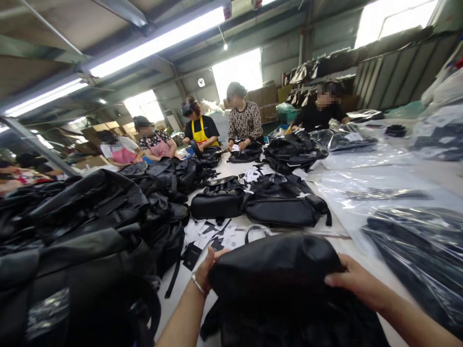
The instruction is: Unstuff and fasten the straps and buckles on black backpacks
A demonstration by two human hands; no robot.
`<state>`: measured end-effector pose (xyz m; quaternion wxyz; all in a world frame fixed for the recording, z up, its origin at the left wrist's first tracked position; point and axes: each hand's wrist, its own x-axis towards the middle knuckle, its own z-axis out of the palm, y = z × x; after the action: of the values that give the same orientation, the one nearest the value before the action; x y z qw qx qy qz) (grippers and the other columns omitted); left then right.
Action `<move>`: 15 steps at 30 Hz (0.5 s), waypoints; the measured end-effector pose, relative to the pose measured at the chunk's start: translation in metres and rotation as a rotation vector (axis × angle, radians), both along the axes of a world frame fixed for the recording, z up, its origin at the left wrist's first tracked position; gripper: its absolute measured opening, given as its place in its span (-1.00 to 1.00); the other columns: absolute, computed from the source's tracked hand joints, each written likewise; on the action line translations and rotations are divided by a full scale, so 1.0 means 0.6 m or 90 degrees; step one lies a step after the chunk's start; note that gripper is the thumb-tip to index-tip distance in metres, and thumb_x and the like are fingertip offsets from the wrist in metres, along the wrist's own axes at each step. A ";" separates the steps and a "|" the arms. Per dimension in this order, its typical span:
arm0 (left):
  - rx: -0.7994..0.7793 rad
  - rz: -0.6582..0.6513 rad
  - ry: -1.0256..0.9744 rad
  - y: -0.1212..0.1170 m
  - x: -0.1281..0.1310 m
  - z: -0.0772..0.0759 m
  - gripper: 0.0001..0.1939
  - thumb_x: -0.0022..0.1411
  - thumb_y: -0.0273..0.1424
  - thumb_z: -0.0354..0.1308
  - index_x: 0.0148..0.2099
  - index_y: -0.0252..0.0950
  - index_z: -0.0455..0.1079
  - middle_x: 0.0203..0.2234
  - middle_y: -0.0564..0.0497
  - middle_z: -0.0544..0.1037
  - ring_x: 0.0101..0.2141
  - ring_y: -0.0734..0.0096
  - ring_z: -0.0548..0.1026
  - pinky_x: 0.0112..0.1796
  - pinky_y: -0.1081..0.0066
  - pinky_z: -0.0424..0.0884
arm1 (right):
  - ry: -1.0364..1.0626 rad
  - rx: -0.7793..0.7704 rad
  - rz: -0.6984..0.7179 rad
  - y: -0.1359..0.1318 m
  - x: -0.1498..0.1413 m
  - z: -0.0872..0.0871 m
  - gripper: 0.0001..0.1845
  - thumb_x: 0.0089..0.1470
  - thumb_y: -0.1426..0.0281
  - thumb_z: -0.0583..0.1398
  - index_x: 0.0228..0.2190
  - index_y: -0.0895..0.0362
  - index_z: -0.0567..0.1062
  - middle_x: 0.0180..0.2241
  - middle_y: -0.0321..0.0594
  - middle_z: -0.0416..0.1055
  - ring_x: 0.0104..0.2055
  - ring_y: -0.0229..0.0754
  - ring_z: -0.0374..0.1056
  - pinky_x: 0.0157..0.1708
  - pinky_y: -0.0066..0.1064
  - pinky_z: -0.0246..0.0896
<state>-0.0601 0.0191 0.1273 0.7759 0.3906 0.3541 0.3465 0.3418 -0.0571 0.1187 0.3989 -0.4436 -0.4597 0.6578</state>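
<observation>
A black backpack lies in front of me, its smooth rounded end facing up and its lower part running out of view. My left hand, with a bracelet at the wrist, grips the bag's left side; some of its fingers are hidden behind the bag. On the opposite side my right hand holds the edge, thumb on the near face and fingers behind. Just beyond the bag lie white paper tags and black cards. Two more black bags rest farther back.
A large heap of black bags fills the left side. Clear plastic packaging and bagged black items cover the right. Several co-workers stand along the far side, one in a yellow apron. More tags lie mid-table.
</observation>
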 end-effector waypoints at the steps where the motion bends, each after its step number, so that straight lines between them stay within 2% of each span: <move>1: 0.011 -0.007 0.010 0.004 0.011 0.015 -0.30 0.02 0.15 0.18 -0.08 -0.39 0.49 -0.25 -0.18 0.59 -0.12 0.04 0.50 -0.02 0.20 0.34 | 0.013 -0.015 -0.037 0.006 -0.003 0.003 -0.61 -0.19 0.24 0.38 -0.28 0.18 0.59 -0.36 -0.15 0.58 -0.30 0.05 0.49 -0.21 -0.16 0.39; 3: 0.017 -0.042 0.051 0.012 0.028 0.044 -0.33 -0.05 0.10 0.28 -0.12 -0.39 0.50 -0.32 -0.15 0.59 -0.21 0.10 0.52 -0.12 0.25 0.38 | 0.045 -0.041 -0.116 0.020 -0.007 0.014 -0.63 -0.19 0.24 0.39 -0.31 0.18 0.59 -0.40 -0.14 0.58 -0.36 0.01 0.49 -0.28 -0.20 0.41; 6: 0.025 -0.105 0.128 0.032 0.033 0.078 -0.23 -0.13 0.26 0.18 -0.20 -0.36 0.51 -0.40 -0.12 0.58 -0.30 0.13 0.51 -0.23 0.25 0.40 | 0.088 -0.031 -0.167 0.048 -0.019 0.044 -0.61 -0.27 0.27 0.44 -0.33 0.18 0.58 -0.42 -0.15 0.58 -0.41 -0.03 0.50 -0.33 -0.23 0.42; 8: 0.087 -0.072 0.240 0.052 0.027 0.099 -0.25 -0.12 0.29 0.14 -0.27 -0.35 0.50 -0.44 -0.09 0.56 -0.33 0.16 0.49 -0.26 0.26 0.40 | 0.128 0.002 -0.157 0.071 -0.035 0.070 -0.55 -0.30 0.30 0.45 -0.28 0.17 0.58 -0.41 -0.17 0.58 -0.39 -0.05 0.50 -0.32 -0.25 0.42; 11: 0.260 0.043 0.383 0.069 0.014 0.138 -0.41 -0.02 0.10 0.24 -0.18 -0.34 0.49 -0.33 -0.06 0.57 -0.23 0.19 0.48 -0.19 0.29 0.38 | 0.185 0.058 -0.124 0.106 -0.067 0.111 -0.51 -0.33 0.32 0.46 -0.25 0.15 0.58 -0.38 -0.21 0.58 -0.38 -0.11 0.49 -0.25 -0.27 0.40; 13: 0.340 0.072 0.373 0.059 0.009 0.171 -0.42 0.02 -0.03 0.30 -0.01 -0.31 0.43 -0.17 -0.07 0.56 -0.12 0.20 0.45 -0.10 0.32 0.35 | 0.200 0.082 -0.093 0.123 -0.088 0.136 -0.53 -0.35 0.32 0.47 -0.29 0.16 0.59 -0.39 -0.22 0.58 -0.40 -0.14 0.48 -0.24 -0.28 0.39; 15: 0.364 0.067 0.325 0.031 0.009 0.208 -0.38 0.01 -0.11 0.34 0.07 -0.30 0.39 -0.11 -0.08 0.54 -0.09 0.22 0.45 -0.09 0.36 0.35 | 0.189 0.108 -0.039 0.133 -0.108 0.160 -0.54 -0.37 0.30 0.47 -0.32 0.17 0.59 -0.39 -0.22 0.58 -0.41 -0.14 0.48 -0.25 -0.27 0.38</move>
<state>-0.0546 0.0379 0.2523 0.5037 0.6462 0.4447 0.3618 0.2767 0.0230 0.2148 0.5182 -0.3198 -0.4359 0.6627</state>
